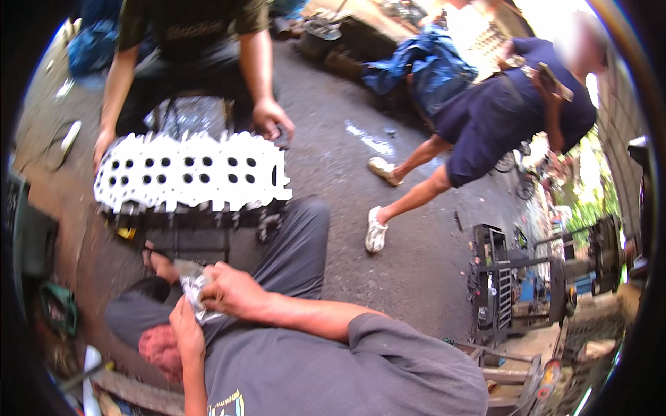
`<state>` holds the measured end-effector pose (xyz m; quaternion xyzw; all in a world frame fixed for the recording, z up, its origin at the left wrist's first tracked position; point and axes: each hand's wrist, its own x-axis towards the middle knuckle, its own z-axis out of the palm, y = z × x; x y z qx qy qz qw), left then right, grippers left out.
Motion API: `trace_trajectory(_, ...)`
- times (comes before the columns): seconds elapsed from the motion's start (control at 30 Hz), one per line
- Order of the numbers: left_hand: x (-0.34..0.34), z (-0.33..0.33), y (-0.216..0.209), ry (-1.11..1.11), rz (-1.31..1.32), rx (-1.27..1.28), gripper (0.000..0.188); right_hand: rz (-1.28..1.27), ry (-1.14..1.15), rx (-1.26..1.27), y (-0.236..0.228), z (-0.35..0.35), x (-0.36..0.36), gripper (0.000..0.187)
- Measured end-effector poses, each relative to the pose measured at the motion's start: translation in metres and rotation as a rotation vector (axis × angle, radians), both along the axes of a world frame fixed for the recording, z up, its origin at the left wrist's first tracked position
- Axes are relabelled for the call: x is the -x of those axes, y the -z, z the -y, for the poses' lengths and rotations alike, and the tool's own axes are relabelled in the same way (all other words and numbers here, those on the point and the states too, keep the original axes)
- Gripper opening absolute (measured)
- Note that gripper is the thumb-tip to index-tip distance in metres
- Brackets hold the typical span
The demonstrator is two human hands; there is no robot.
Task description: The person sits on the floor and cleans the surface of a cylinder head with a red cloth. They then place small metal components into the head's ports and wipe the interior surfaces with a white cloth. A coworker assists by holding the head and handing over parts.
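Note:
Over my lap, both hands hold a crumpled silvery clear packet (pixel 194 288). My left hand (pixel 184 324) grips its lower side, fingers closed. My right hand (pixel 234 291) pinches its upper right side; whatever is inside the packet cannot be made out. Beyond my knees lies a long, pale metal cylinder head (pixel 177 170), with two rows of dark holes, on a dark support. A person facing me has one hand (pixel 104 149) at its left end. That person's other hand (pixel 272 119) is by its right end, closed around a small dark object.
At right, another person in dark blue clothes (pixel 485 118) steps across the dark floor (pixel 347 277). Blue sheeting (pixel 433 69) hangs behind. A black metal frame (pixel 494 277) stands right, a sandal (pixel 70 137) lies far left, and a reddish cloth-like lump (pixel 161 352) is beside my left wrist.

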<state>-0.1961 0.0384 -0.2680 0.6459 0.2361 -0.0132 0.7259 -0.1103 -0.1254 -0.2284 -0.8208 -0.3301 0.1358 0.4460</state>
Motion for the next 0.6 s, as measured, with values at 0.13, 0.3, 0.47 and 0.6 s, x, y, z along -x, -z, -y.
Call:
trace_trajectory(0.13,-0.009,-0.001,0.011,0.019,0.162,0.226,0.034,0.09,0.043,0.02,0.003,0.0,0.001,0.012)
trace_trajectory(0.3,-0.017,-0.003,0.021,0.032,0.129,0.191,0.034,0.085,-0.039,-0.1,0.007,0.0,-0.003,0.017)
trace_trajectory(0.47,-0.015,-0.004,0.021,-0.04,0.113,0.344,0.034,0.24,-0.059,0.143,-0.002,-0.003,-0.006,0.018)
trace_trajectory(0.6,-0.012,-0.003,0.018,-0.06,0.141,0.266,0.034,0.208,-0.105,0.078,0.002,-0.005,-0.008,0.011)
